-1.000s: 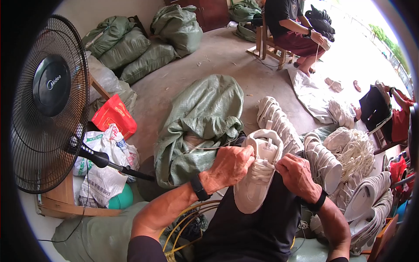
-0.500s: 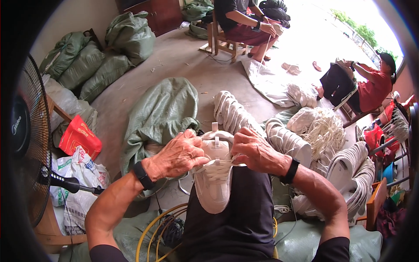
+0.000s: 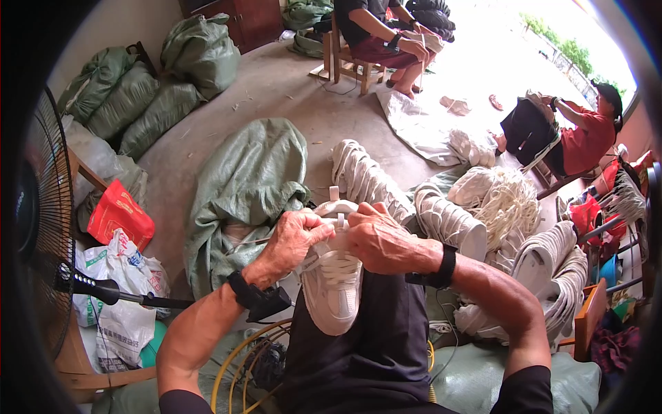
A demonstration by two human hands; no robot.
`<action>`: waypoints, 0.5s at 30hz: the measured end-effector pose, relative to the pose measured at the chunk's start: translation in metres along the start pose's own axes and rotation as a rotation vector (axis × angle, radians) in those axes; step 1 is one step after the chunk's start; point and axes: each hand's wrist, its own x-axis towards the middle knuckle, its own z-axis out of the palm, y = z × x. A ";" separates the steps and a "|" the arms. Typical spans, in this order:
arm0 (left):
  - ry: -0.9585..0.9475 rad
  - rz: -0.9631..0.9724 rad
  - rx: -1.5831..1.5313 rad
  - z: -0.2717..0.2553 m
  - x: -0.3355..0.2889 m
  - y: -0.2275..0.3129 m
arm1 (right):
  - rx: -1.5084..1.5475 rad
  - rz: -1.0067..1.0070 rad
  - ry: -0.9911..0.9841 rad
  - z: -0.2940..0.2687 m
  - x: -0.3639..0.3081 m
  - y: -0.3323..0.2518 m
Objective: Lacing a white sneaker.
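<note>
A white sneaker rests on my dark-trousered lap, toe toward me, with flat white shoelaces crossing its front. My left hand is closed in a pinch at the left of the shoe's tongue, apparently on a lace; the fingertips partly hide it. Close by on the right, my right hand has its fingers curled together at the upper tongue, also seemingly on a lace, whose end is hidden. Between the two sets of fingertips shows the small tongue loop. The heel tab stands up behind them.
Rows of stacked white shoes lie ahead and to the right, beside a heap of loose laces. A green woven sack sits ahead-left. At left stands a black fan. Two people sit farther off, one on a wooden chair.
Both hands have moved up from the lacing to the tongue, and their fingertips have come closer together. The shoe stays on my lap, with the whole view shifted slightly.
</note>
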 end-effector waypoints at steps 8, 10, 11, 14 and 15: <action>0.021 -0.042 -0.302 0.009 0.003 -0.001 | 0.429 0.278 0.410 -0.006 0.073 0.006; 0.126 -0.109 -0.480 0.013 0.004 -0.004 | 0.420 0.244 0.378 -0.003 0.079 -0.004; 0.131 -0.109 -0.486 0.014 0.004 -0.006 | 0.420 0.230 0.371 -0.002 0.078 -0.009; 0.174 -0.013 -0.447 0.015 0.003 -0.012 | 0.466 0.234 0.431 -0.007 0.061 -0.013; 0.236 -0.024 -0.427 0.015 0.003 -0.014 | 0.465 0.235 0.427 -0.008 0.055 -0.014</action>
